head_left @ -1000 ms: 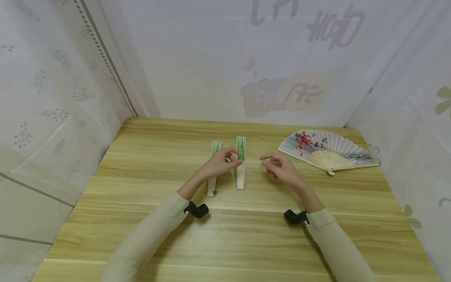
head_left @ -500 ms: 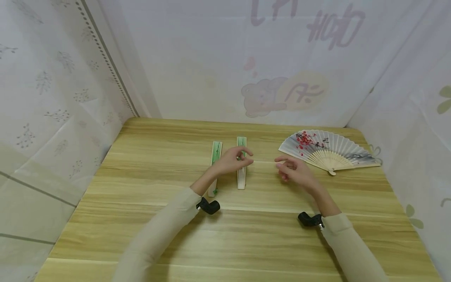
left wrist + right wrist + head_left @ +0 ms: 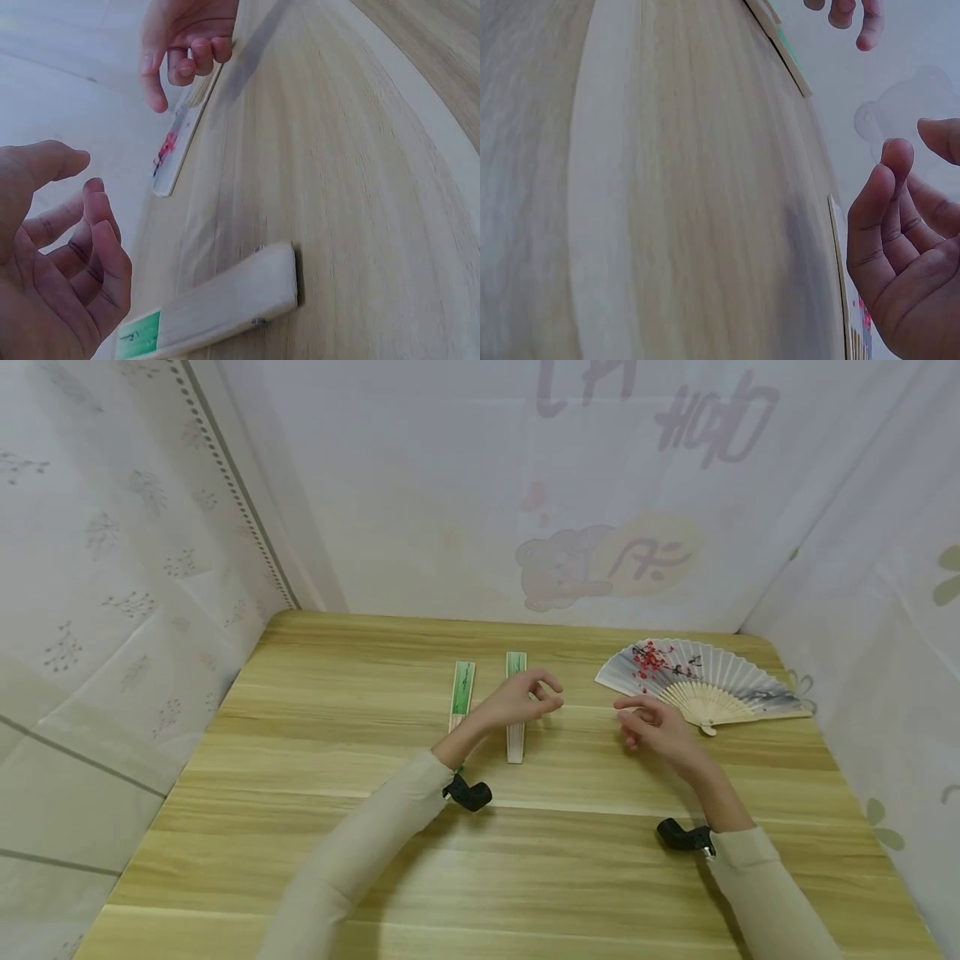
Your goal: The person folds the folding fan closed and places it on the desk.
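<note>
My left hand (image 3: 517, 700) hovers over the right-hand one of two folded fans, its fingers loosely bent with nothing between them. That folded fan (image 3: 515, 747), green at its far end and pale below, lies lengthwise on the table. Left of it lies a second green folded fan (image 3: 462, 689), its near part hidden behind my left wrist. Near the spread fan my right hand (image 3: 660, 733) hangs in the air, fingers loosely curled and holding nothing. The spread fan (image 3: 690, 672) is grey-white with red blossoms and pale ribs; both wrist views show part of it.
The wooden table (image 3: 570, 877) reaches back to a pale printed curtain (image 3: 420, 510). More curtain hangs at the left and right sides. A dark camera mount sits on each wrist.
Both hands have drifted to the right, the left from between the two folded fans to over the right-hand one, the right closer to the spread fan. The fans stay in place.
</note>
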A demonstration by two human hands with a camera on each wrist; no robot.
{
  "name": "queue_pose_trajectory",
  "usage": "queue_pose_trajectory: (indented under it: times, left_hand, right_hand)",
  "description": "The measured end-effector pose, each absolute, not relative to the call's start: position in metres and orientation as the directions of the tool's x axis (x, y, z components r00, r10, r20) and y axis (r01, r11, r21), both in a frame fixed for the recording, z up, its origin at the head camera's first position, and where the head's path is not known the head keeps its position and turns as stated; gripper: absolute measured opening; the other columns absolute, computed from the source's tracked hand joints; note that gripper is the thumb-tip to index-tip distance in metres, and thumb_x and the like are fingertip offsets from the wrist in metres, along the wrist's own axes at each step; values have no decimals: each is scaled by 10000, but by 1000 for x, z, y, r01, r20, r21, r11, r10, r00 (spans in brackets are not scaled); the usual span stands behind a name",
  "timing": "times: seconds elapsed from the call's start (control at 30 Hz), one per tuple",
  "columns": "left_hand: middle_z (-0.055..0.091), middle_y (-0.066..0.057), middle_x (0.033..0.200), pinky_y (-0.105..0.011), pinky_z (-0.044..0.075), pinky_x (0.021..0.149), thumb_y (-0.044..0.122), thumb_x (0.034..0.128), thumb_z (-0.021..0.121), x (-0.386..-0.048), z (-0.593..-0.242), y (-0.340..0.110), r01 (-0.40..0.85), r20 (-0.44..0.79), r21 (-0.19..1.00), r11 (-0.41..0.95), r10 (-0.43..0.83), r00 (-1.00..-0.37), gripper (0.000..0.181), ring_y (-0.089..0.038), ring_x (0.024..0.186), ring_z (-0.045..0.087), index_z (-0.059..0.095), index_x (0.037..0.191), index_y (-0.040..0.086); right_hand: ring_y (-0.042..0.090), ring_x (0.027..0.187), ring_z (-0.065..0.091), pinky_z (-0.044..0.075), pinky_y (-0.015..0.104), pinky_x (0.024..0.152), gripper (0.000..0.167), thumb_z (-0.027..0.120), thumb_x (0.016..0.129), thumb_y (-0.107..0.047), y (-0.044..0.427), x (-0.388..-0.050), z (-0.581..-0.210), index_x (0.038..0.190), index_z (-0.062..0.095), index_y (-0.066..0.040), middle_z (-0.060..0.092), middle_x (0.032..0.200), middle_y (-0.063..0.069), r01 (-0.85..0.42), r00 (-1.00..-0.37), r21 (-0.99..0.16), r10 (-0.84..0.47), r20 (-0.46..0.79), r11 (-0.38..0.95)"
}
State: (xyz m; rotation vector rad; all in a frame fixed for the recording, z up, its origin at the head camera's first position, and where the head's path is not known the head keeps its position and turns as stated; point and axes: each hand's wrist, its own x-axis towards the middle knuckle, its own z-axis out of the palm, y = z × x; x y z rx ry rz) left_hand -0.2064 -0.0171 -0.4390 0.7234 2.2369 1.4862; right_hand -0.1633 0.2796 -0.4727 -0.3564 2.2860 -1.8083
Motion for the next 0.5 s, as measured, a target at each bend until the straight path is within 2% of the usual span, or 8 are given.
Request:
queue_pose_trajectory:
  times: [0.13, 0.3, 0.5]
  left_hand:
    - [654, -236, 953, -261, 485, 602, 116, 1009, 651, -207, -439, -13, 211, -21, 927, 311, 604, -797, 259, -454, 829, 640, 611, 1221, -28]
    - [642, -145, 897, -261, 492, 593, 120, 1012, 651, -208, -441, -12, 206, -27, 927, 313, 604, -797, 248, -445, 815, 642, 615, 1212, -21]
    - [650, -193, 952, -389, 553, 682, 131, 1019, 640, -211, -441, -14, 213, -29, 928, 305, 631, -776, 304, -444, 833, 646, 589, 1255, -54]
  right_hand:
    - [172, 676, 610, 566, 321, 612, 378, 595, 1052, -128, 287, -161, -473, 1304, 528, 145, 600, 866, 329, -50, -950, -972, -311, -25, 229]
    - [181, 675, 614, 572, 322, 618, 384, 595, 1052, -127, 294, -157, -471, 1304, 525, 154, 600, 842, 306, -48, -956, -971, -293, -24, 234]
    - [180, 694, 632, 578, 313, 636, 420, 579, 1063, -160, 304, -154, -468, 1319, 508, 165, 603, 885, 322, -31, -960, -967, -277, -41, 252]
